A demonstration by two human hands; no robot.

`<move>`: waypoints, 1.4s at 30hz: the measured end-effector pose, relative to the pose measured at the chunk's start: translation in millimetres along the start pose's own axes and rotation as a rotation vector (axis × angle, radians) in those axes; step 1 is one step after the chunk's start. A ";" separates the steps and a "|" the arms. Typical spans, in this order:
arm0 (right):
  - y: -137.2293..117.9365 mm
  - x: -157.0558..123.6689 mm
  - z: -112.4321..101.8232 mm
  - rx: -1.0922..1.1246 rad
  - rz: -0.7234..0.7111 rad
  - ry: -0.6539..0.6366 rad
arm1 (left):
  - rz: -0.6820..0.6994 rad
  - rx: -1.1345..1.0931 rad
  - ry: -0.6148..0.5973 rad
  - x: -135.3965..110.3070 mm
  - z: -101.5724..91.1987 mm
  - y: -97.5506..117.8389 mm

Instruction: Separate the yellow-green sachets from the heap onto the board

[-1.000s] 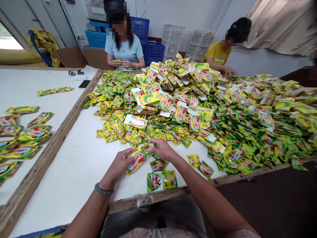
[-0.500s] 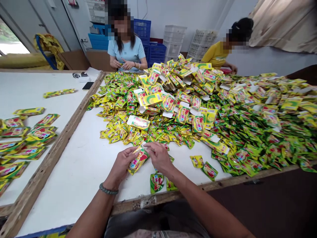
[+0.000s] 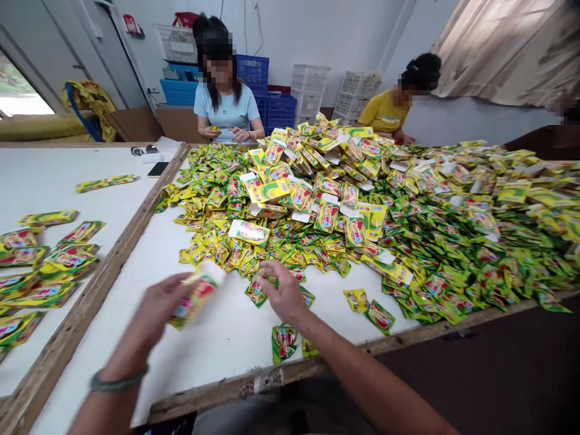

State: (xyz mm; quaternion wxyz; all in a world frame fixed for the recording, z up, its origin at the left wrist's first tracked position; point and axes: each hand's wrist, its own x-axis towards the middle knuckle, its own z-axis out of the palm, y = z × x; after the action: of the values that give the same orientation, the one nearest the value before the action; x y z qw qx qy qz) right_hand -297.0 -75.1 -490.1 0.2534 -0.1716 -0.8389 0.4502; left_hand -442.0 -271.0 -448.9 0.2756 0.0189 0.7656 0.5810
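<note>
My left hand (image 3: 158, 305) is closed around a yellow, red and green printed carton (image 3: 196, 297), blurred by motion, with a white flap at its upper end. It hangs over the white table, left of the pile. My right hand (image 3: 283, 291) has its fingers curved and apart, over a green sachet (image 3: 255, 293) at the pile's near edge; whether it touches the sachet I cannot tell. Another green sachet (image 3: 284, 343) lies close to the table's front edge. To the right are a yellow sachet (image 3: 356, 300) and a green one (image 3: 380, 316).
A heap of flat cartons (image 3: 272, 190) lies on many sachets (image 3: 453, 254). A wooden divider (image 3: 113, 266) splits the table; several filled-looking cartons (image 3: 67, 258) lie beyond it. A phone (image 3: 158, 169) rests nearby. Co-workers sit across (image 3: 229, 115) and at the right (image 3: 385, 112).
My hands have parted. My left hand has moved left and toward me with the carton, while my right hand has let go of it and stays near the pile's edge.
</note>
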 end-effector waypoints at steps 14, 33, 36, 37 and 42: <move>62.2 33.8 -21.5 -0.491 0.109 0.054 | 0.496 0.868 -0.001 5.3 110.7 -21.2; 43.5 30.7 -20.6 0.843 0.310 -0.213 | 0.260 -0.202 -0.335 18.2 135.5 -14.5; 47.6 31.2 -14.3 0.808 0.363 -0.219 | 0.270 -0.175 -0.306 20.7 131.7 -23.9; 48.7 31.0 -12.5 0.743 0.359 -0.201 | 0.268 -0.142 -0.308 21.2 130.5 -26.4; 40.2 24.2 -9.4 0.156 0.021 0.013 | 0.135 -0.113 -0.335 21.6 129.2 -31.4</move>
State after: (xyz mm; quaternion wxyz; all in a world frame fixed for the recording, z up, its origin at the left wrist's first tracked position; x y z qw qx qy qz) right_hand -308.9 -34.8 -513.0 0.2667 -0.1631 -0.7976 0.5158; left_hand -393.8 -160.0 -508.2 0.3602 0.1510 0.6722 0.6289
